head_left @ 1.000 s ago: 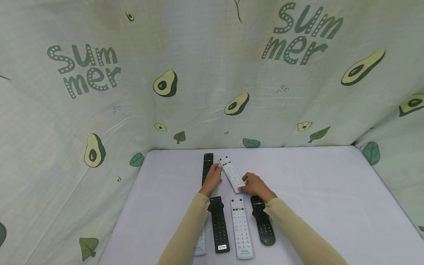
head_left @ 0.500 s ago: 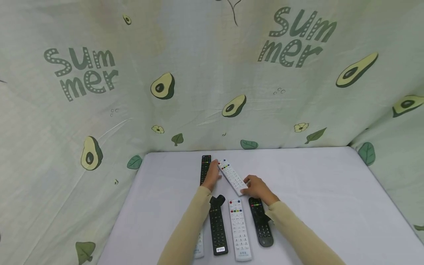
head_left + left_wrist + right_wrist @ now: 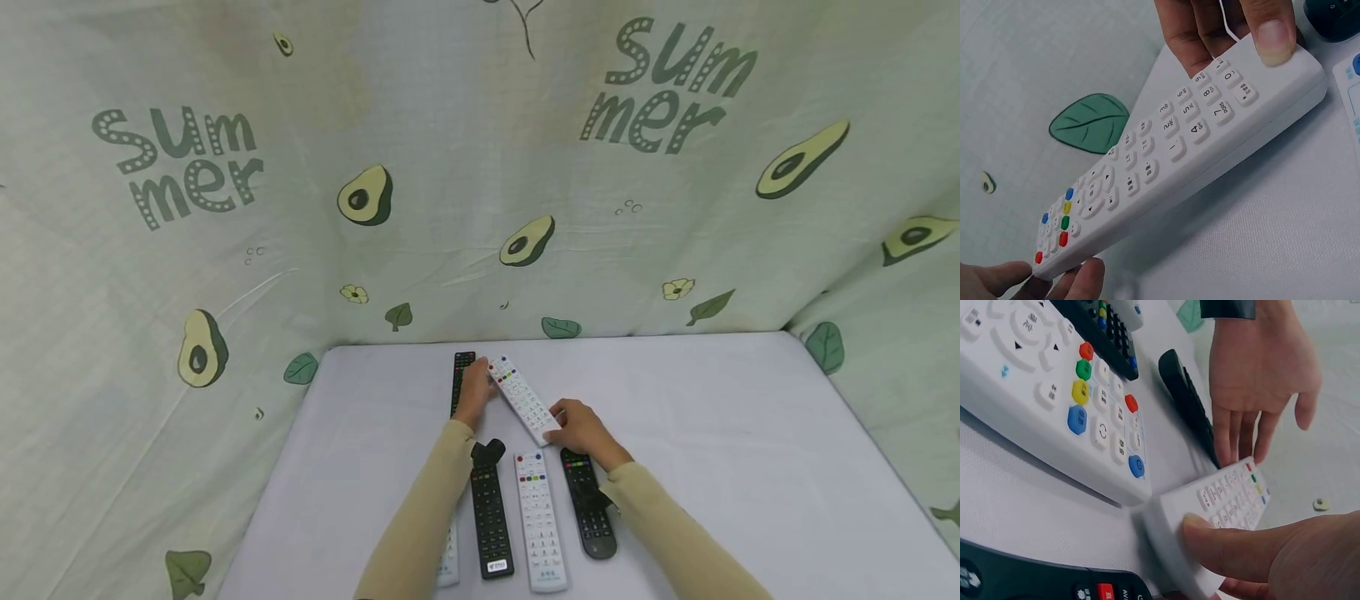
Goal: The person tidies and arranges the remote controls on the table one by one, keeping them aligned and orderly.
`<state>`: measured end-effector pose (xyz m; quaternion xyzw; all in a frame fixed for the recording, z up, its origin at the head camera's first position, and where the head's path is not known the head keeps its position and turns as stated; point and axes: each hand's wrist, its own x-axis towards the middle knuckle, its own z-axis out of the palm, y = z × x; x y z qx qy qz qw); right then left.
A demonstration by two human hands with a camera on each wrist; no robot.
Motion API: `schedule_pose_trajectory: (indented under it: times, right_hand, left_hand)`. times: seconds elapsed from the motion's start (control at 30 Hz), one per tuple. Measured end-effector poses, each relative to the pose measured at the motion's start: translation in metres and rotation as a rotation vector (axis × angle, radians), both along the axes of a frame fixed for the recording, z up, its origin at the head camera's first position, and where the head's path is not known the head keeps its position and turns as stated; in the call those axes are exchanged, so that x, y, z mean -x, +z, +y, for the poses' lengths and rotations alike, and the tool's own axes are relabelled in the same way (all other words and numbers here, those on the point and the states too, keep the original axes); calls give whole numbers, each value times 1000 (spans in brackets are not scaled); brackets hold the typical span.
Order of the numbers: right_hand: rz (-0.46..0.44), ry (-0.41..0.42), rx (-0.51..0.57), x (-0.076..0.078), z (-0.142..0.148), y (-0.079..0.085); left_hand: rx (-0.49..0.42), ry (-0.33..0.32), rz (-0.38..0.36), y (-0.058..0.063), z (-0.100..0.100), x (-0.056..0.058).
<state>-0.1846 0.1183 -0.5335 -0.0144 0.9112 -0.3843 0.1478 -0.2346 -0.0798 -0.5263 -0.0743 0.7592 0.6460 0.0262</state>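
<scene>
My right hand (image 3: pixel 585 429) pinches the near end of a white remote control (image 3: pixel 522 402), with the thumb on top, as the left wrist view shows. A shadow lies under this remote (image 3: pixel 1147 150), which slants over the table. At its far end, the fingers of my left hand (image 3: pixel 474 396) touch the edge. Seen from the right wrist, those fingers are fairly straight and the left thumb (image 3: pixel 1305 411) stands apart. Beside the left hand lies a black remote (image 3: pixel 463 367), partly covered by that hand.
Closer to me lie a black remote (image 3: pixel 492 521), a white remote (image 3: pixel 542 525), another black remote (image 3: pixel 592 508) and a white one (image 3: pixel 448 554) mostly under the left sleeve. Dark wrist cameras hang over some of them. A patterned cloth (image 3: pixel 420 275) stands behind the white table (image 3: pixel 675 417).
My left hand has moved forward along the white remote to its far end. The right hand keeps its pinch, and the remote slants a little more. The head view has shifted slightly.
</scene>
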Motion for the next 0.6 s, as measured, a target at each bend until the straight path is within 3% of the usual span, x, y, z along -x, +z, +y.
schedule_pose_trajectory:
  times: [0.13,0.3,0.6]
  right_hand:
    - [26,2,42,-1,1,-4]
    - [65,-3,98,-2,2,-10]
    - [161,-35,183,-17,7,-4]
  left_hand:
    - [-122,55,-24,2,-1,2]
    - [-183,117,-46,2,-6,1]
    - [-283,85,24,4,-14,-16]
